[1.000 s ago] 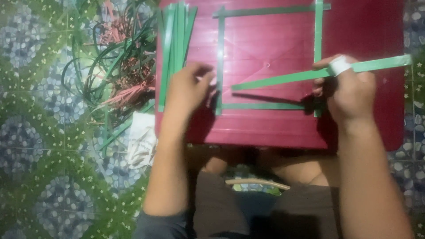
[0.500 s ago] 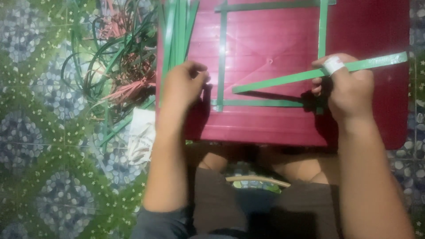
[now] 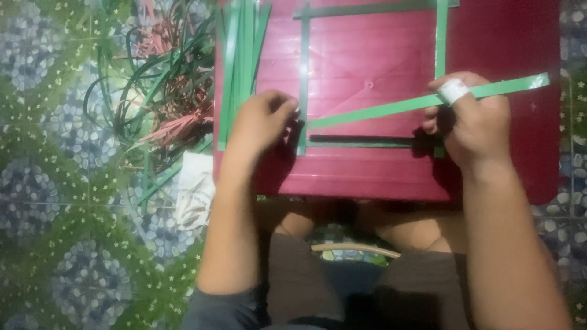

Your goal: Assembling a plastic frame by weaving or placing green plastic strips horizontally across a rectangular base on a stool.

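Green strip (image 3: 391, 109) pinched at both ends, slanting over the red desk (image 3: 501, 55).
My left hand (image 3: 260, 122) closes on its 9 o'clock end, my right hand (image 3: 474, 122) on the 3 o'clock side; I'd keep it taut and flat against the strip frame (image 3: 304, 73).

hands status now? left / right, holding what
Left hand: closed, pinching the near end of the slanted green strip.
Right hand: closed on the same strip farther along.

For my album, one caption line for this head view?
Two hands lay a long green strip across a red board.
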